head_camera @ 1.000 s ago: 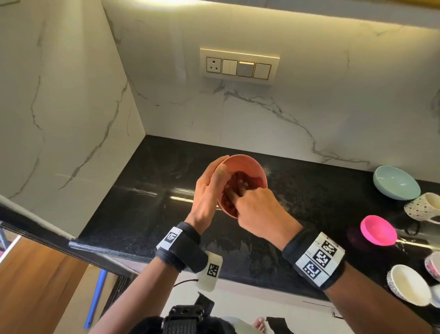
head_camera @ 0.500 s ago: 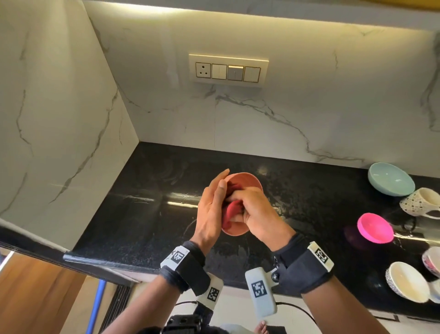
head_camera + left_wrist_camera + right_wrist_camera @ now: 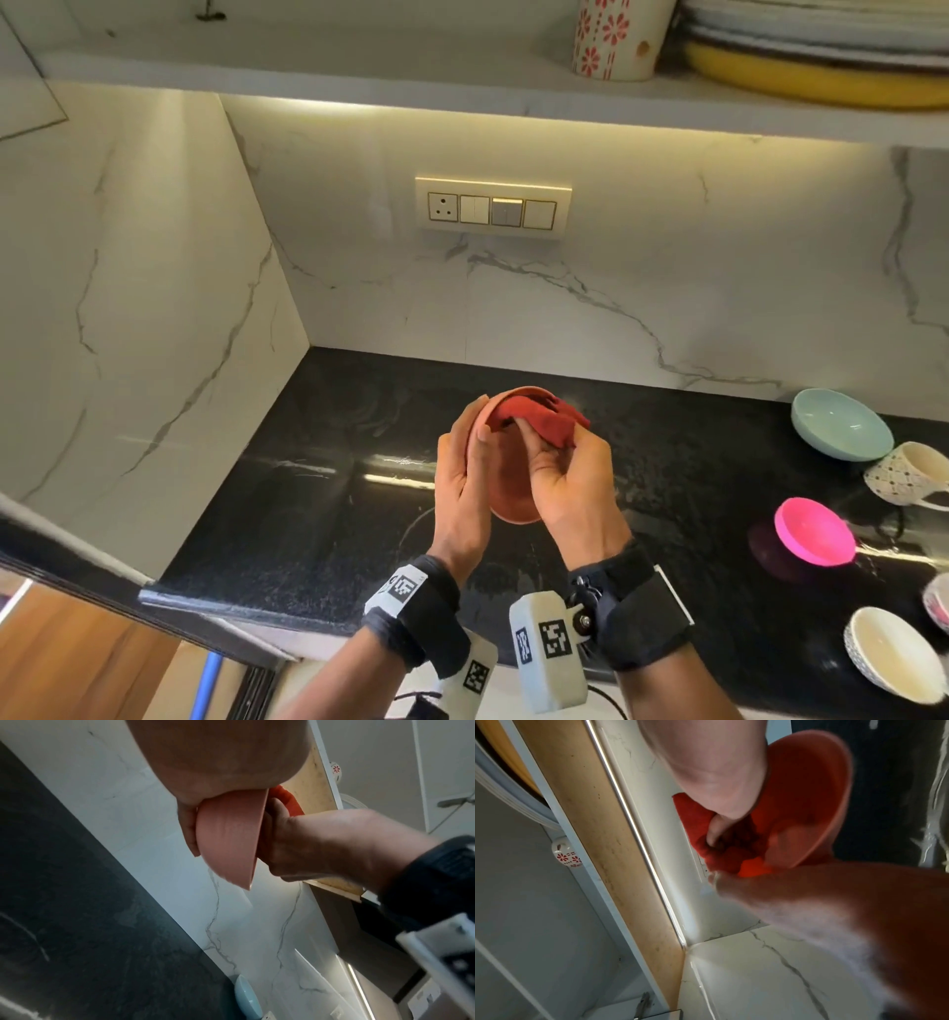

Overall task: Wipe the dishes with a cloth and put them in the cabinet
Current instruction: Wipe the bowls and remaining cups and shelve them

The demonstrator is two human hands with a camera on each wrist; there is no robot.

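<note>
My left hand point(image 3: 464, 462) grips a salmon-pink bowl point(image 3: 508, 501) on edge above the black counter, thumb on its rim and fingers point(image 3: 189, 833) curled behind its back. My right hand point(image 3: 544, 442) pinches a red cloth point(image 3: 539, 419) bunched inside the bowl near its upper rim. The left wrist view shows the bowl's outside point(image 3: 231, 841) with the cloth point(image 3: 287, 801) peeking past the rim. In the right wrist view the cloth point(image 3: 698, 815) lies against the bowl's inside point(image 3: 816, 801). An open cabinet shelf point(image 3: 359, 77) runs overhead.
On the counter point(image 3: 318, 514) to the right stand a light blue bowl point(image 3: 839, 424), a patterned white cup point(image 3: 909, 473), a bright pink bowl point(image 3: 814, 532) and a white bowl point(image 3: 891, 652). The shelf holds a floral cup point(image 3: 616, 36) and stacked plates point(image 3: 821, 56). Marble walls close the left and back.
The view has tilted up, bringing the cabinet shelf into sight. My right hand has turned and carried the cloth from the bowl's middle up to its upper rim. The left hand keeps its hold.
</note>
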